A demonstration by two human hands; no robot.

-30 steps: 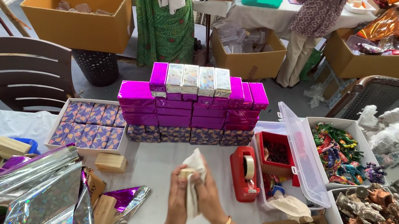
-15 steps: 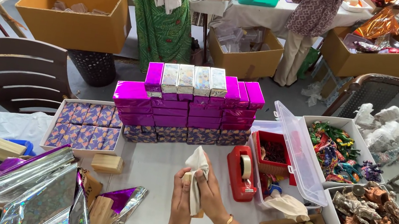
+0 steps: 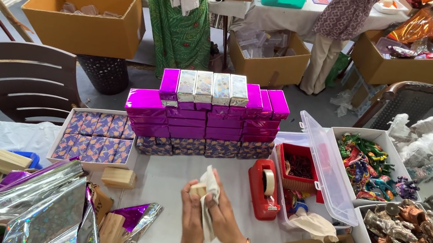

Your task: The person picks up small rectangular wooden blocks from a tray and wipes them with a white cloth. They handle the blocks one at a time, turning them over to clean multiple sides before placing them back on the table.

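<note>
head view: both hands meet just in front of the red tape dispenser [image 3: 266, 188]. the left hand [image 3: 192, 213] is closed around a small wooden block [image 3: 197, 189]; the right hand [image 3: 224, 215] presses a white cloth [image 3: 209, 197] against it, fingers curled. left of the dispenser lies another block [image 3: 119, 177]; behind it, stacked magenta boxes [image 3: 210, 120]. wiping well likely means turning the block so every face meets the cloth, grip firm.
</note>
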